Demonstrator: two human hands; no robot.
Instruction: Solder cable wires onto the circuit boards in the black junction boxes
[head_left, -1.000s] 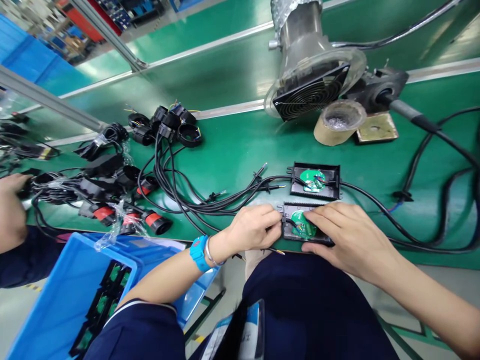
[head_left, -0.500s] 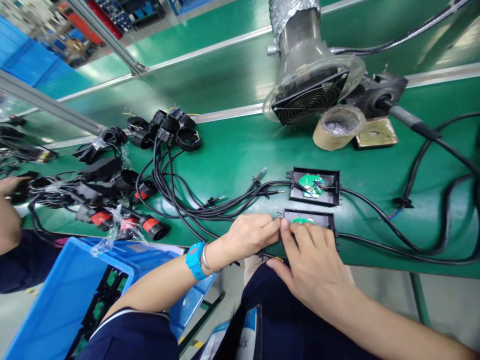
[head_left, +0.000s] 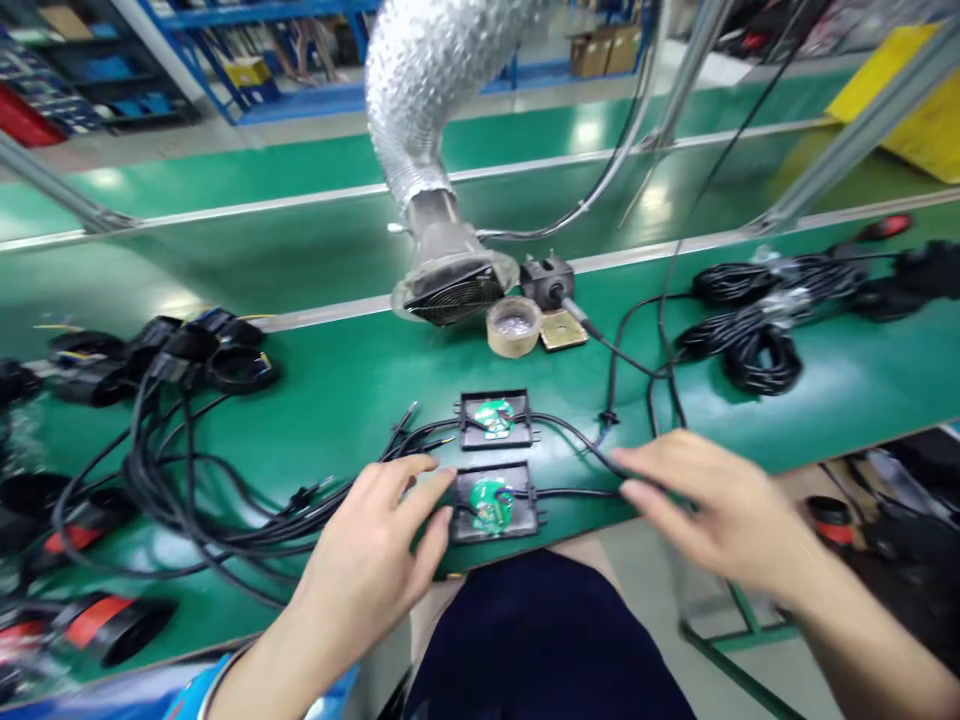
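Observation:
Two black plastic boxes lie one behind the other on the green bench, a far box (head_left: pixel 469 440) and a near box (head_left: pixel 459 532). Each has a green circuit board (head_left: pixel 491 503) inside. At the near box's left end, my left hand (head_left: pixel 382 545) is closed, thumb and index finger around the black cable entering there; the fingers partly hide it. To the right, my right hand (head_left: pixel 705 510) is slightly blurred, thumb and fingers apart about the black cable (head_left: pixel 574 492) side of the boxes. No firm grip shows there.
Cables with black ring-shaped housings (head_left: pixel 240 368) spread over the left of the bench. Behind the boxes stand a fume extractor hood (head_left: pixel 454 290), a tape roll (head_left: pixel 514 340) and a sponge tray (head_left: pixel 562 332). Coiled cables (head_left: pixel 761 360) lie at the right.
My view has turned to the right. My right hand has left the near box and moved right to the cables; my left hand stays at the box's left end.

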